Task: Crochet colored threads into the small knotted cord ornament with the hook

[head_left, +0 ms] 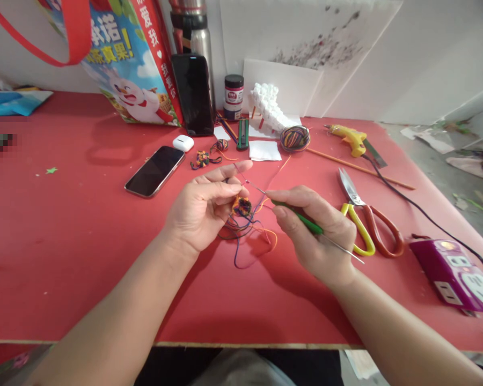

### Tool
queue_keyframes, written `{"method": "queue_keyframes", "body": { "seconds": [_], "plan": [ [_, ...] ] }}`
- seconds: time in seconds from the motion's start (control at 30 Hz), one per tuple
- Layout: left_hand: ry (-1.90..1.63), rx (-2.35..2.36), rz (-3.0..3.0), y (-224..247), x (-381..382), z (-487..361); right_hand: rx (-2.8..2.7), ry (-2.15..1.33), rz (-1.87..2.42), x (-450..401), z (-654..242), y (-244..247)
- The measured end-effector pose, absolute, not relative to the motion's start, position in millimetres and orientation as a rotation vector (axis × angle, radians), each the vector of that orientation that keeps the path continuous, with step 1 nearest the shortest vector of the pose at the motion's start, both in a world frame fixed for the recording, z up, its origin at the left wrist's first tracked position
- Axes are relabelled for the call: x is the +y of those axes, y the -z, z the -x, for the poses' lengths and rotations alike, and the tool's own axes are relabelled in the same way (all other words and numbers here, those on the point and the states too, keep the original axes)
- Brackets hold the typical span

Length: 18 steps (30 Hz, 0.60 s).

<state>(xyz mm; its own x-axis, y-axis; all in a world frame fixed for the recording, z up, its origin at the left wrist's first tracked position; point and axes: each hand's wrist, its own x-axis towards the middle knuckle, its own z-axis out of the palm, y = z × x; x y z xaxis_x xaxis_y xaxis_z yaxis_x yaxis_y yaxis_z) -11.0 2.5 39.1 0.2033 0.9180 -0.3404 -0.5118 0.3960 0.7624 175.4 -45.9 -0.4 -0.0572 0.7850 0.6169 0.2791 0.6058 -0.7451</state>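
Between the thumb and fingers of my left hand (pixel 203 206) is a small piece of crochet work (pixel 242 206) in orange and dark yarn. Its index finger is stretched out with a strand of yarn over it. My right hand (pixel 320 230) grips a crochet hook (pixel 306 220) with a green handle, its thin metal tip pointing left to the yarn by my left fingertips. Loose multicoloured yarn strands (pixel 241 233) hang and curl below the work. A strand runs back toward a multicoloured yarn ball (pixel 295 139).
Scissors (pixel 362 214), a purple power socket (pixel 451 273) and a yellow glue gun (pixel 348 138) lie on the right of the red table (pixel 84 225). On the left are a phone (pixel 155 171), a white earbud case (pixel 183 142) and another crocheted piece (pixel 202 159). Behind stand an upright phone (pixel 193 94) and a gift bag (pixel 132 69).
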Motion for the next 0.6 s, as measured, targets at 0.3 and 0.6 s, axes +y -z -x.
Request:
{"method": "queue_keyframes", "body": {
  "seconds": [0.3, 0.6],
  "plan": [
    [-1.028, 0.925, -0.436, -40.5, 6.8, 12.2, -1.631, -0.548, 0.881, -46.2, -176.5, -0.7],
    [-1.0, 0.923, -0.349, -41.9, 9.3, 12.2, -1.584, -0.632, 0.915, -47.2, -177.9, -3.1]
  ]
}}
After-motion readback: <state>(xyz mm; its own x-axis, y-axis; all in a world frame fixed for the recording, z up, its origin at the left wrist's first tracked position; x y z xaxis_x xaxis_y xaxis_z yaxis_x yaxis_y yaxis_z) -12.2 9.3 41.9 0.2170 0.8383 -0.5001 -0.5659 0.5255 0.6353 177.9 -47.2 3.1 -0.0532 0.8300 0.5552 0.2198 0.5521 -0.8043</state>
